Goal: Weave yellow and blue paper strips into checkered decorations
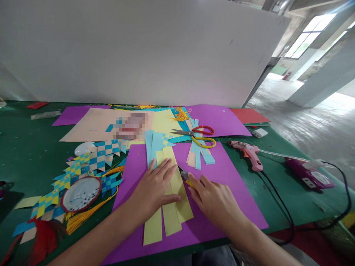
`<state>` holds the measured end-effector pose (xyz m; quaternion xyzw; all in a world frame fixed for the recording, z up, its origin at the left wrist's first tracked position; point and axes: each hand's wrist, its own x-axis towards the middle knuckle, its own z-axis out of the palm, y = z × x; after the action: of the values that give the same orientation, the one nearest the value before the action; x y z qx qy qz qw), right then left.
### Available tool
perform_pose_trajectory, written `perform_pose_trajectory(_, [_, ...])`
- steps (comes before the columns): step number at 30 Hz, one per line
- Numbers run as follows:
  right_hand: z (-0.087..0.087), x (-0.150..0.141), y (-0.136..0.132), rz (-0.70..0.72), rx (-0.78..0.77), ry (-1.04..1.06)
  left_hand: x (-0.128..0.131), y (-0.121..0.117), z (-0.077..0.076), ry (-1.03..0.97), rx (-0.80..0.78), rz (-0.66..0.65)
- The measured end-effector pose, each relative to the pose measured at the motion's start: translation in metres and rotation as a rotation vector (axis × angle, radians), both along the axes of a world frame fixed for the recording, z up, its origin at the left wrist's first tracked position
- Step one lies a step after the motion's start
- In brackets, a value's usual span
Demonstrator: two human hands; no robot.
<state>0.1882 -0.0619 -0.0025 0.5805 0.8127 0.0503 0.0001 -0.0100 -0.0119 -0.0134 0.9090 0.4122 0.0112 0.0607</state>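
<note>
My left hand (155,184) lies flat with its fingers spread over several pale yellow paper strips (185,207), pressing them on a purple sheet (235,199). A utility knife (184,175) with a yellow body is gripped in my right hand (215,197); its blade points up and left, beside the right edge of the yellow strips. Most of the knife's body is hidden by my fingers. Light blue strips (154,142) stick out beyond my left fingertips. Farther off, scissors (194,133) with one red and one yellow handle lie open across blue and peach strips (198,157).
To the right are a pink glue gun (251,153) with a cord and a purple power strip (309,175). On the left, woven paper shapes (80,162), a round dish (81,194) and yellow tassels (85,214) lie on the green table (24,147). A white panel (138,51) stands behind.
</note>
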Motion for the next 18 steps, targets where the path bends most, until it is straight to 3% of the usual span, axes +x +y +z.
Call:
perform_pose_trajectory(9, [0.012, 0.002, 0.037, -0.053, -0.060, -0.006, 0.000, -0.002, -0.003, -0.039, 0.044, 0.003])
perform_pose_trajectory(13, [0.010, 0.014, 0.029, -0.035, -0.041, 0.027, -0.002, -0.001, -0.006, -0.055, 0.055, 0.008])
perform_pose_trajectory(18, [0.001, 0.039, 0.006, 0.096, -0.010, 0.058, -0.002, 0.000, -0.004, -0.066, 0.005, 0.020])
